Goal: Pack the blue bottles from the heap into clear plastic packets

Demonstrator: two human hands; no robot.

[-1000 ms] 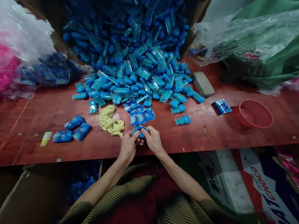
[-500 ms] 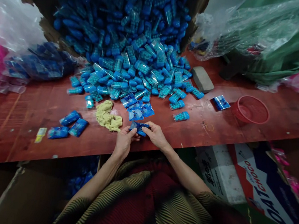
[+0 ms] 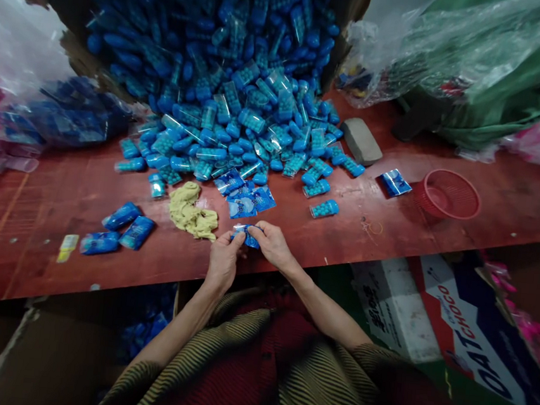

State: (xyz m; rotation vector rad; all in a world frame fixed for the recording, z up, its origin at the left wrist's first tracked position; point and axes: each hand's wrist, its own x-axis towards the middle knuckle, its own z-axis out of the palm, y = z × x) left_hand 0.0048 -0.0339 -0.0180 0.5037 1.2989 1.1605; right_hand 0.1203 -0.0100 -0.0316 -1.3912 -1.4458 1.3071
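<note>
Between my two hands, just above the table's front edge, is a small blue printed packet (image 3: 249,236). My left hand (image 3: 225,253) pinches its left side with the thumb on top. Thumb and fingers of my right hand (image 3: 270,243) close on its right side. Right behind it lie several flat blue packets (image 3: 244,197) in a loose cluster. A crumpled yellow-green cloth (image 3: 191,211) rests left of them. Further left are three filled blue packets (image 3: 137,232). One small clear bottle with blue beads and a blue cap (image 3: 325,208) lies to the right.
A large heap of blue bead bottles (image 3: 240,117) spills from a cardboard box at the back. To the right are a grey block (image 3: 362,141), a stack of blue packets (image 3: 395,183) and a red plastic basket (image 3: 449,197). A yellow label (image 3: 67,248) lies left.
The packet between my hands now lies flatter and more spread, showing its printed face. Both hands still grip it. The whole view has shifted slightly.
</note>
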